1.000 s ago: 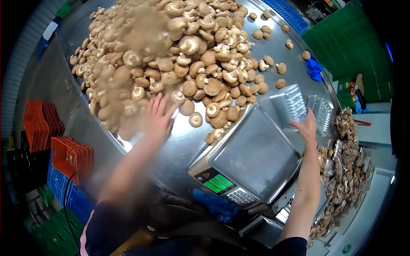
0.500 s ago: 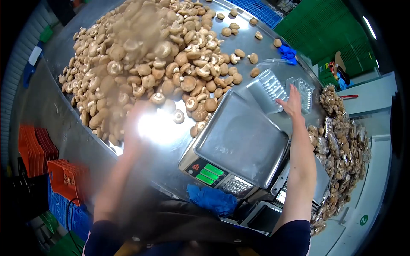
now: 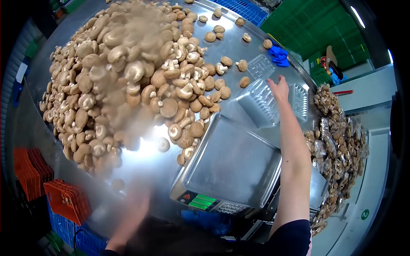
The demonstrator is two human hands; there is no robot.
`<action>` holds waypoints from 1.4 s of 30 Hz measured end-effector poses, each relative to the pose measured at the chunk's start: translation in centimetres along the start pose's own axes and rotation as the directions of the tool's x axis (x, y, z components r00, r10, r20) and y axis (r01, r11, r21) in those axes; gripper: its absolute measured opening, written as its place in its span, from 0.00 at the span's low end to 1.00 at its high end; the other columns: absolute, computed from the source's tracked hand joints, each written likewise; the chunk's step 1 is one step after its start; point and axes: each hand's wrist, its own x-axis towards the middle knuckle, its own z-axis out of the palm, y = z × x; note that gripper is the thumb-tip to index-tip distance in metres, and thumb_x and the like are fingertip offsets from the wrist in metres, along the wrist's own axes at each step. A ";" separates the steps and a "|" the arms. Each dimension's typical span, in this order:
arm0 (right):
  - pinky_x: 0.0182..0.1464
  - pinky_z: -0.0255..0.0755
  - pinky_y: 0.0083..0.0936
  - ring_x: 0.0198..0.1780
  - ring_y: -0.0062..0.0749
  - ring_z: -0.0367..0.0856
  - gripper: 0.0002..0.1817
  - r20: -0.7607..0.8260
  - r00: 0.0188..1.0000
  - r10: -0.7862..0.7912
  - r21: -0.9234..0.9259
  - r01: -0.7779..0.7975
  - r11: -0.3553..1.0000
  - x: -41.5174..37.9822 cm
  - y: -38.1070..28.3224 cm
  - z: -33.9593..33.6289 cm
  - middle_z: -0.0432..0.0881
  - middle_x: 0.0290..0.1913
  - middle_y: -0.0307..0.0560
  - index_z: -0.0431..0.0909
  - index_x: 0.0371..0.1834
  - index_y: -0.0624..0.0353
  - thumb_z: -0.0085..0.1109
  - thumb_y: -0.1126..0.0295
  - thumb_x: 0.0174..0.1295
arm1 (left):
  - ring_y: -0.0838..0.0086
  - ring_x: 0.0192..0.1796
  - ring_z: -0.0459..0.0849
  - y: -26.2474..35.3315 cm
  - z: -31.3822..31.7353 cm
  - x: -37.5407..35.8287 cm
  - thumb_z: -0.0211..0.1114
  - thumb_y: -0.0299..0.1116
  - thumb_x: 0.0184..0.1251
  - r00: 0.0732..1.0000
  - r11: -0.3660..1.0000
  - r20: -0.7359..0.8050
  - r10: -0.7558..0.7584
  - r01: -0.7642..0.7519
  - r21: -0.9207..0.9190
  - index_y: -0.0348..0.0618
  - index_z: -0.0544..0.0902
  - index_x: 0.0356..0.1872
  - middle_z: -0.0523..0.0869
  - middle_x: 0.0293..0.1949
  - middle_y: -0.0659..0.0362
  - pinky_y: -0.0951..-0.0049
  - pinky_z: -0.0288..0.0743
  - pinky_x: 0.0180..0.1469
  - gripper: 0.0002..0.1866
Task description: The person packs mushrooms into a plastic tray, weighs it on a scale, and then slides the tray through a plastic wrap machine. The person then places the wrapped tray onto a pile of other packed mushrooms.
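Note:
My right hand point(image 3: 279, 88) is over a stack of clear plastic trays point(image 3: 259, 104), its fingers apart at the stack's upper right edge. Another clear tray stack point(image 3: 298, 102) stands to its right, and a single flat clear tray point(image 3: 261, 67) lies just beyond. My left hand point(image 3: 136, 200) is low over the steel table, smeared by motion, so its fingers cannot be made out. Nearest to it is a big heap of brown mushrooms point(image 3: 85, 102). A scale point(image 3: 232, 160) with a bare steel plate and green display sits between my arms.
Loose mushrooms point(image 3: 209, 36) dot the far side of the steel table point(image 3: 166, 192). A blue cloth point(image 3: 278, 56) lies at its far edge. Packed mushrooms point(image 3: 339, 149) are piled at the right. Orange crates point(image 3: 66, 202) stand lower left, green crates point(image 3: 316, 27) at the back.
My left hand has moved down toward me, away from the heap. My right hand has shifted slightly up and left over the trays. The whole view has shifted a little.

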 end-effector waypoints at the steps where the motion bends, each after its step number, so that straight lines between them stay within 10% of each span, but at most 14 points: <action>1: 0.63 0.68 0.35 0.61 0.50 0.76 0.41 0.010 0.999 0.035 -0.066 -0.034 0.997 0.9 -0.7 0.5 0.77 0.59 0.63 0.68 0.63 0.70 0.67 0.50 0.53 | 0.63 0.52 0.82 1.0 0.2 0.9 0.60 0.20 0.60 0.998 0.998 0.045 0.047 -0.049 0.029 0.32 0.76 0.52 0.84 0.48 0.49 0.67 0.73 0.57 0.17; 13: 0.68 0.64 0.39 0.70 0.50 0.66 0.60 0.214 0.877 0.431 -0.570 -0.246 0.784 13.2 -1.5 12.9 0.64 0.70 0.61 0.69 0.65 0.69 0.53 0.22 0.44 | 0.58 0.47 0.85 1.8 1.8 7.3 0.62 0.20 0.59 0.980 0.992 0.198 0.031 -0.006 -0.125 0.34 0.78 0.48 0.86 0.43 0.50 0.65 0.76 0.53 0.14; 19: 0.65 0.69 0.38 0.69 0.47 0.66 0.66 0.132 0.771 0.623 -0.325 -0.560 0.762 12.3 -2.7 11.0 0.56 0.75 0.53 0.63 0.69 0.69 0.76 0.32 0.30 | 0.59 0.49 0.85 2.3 2.0 8.7 0.61 0.21 0.62 0.962 0.983 0.263 -0.079 0.118 -0.137 0.36 0.82 0.45 0.86 0.44 0.50 0.66 0.77 0.53 0.11; 35: 0.68 0.63 0.45 0.71 0.52 0.64 0.74 0.210 0.744 0.634 -0.420 -0.517 0.746 15.0 0.8 15.1 0.56 0.74 0.62 0.33 0.78 0.56 0.70 0.29 0.37 | 0.65 0.38 0.86 2.0 3.2 8.1 0.61 0.19 0.59 0.980 0.991 0.189 -0.069 0.090 -0.102 0.33 0.82 0.39 0.88 0.35 0.50 0.72 0.78 0.46 0.07; 42: 0.67 0.64 0.43 0.70 0.51 0.65 0.64 0.244 0.784 0.571 -0.436 -0.437 0.787 13.0 -2.0 11.2 0.60 0.72 0.60 0.37 0.77 0.58 0.68 0.42 0.43 | 0.66 0.39 0.86 2.7 4.0 8.7 0.61 0.19 0.61 0.973 0.989 0.220 -0.068 0.095 -0.116 0.33 0.82 0.39 0.88 0.36 0.51 0.72 0.78 0.46 0.07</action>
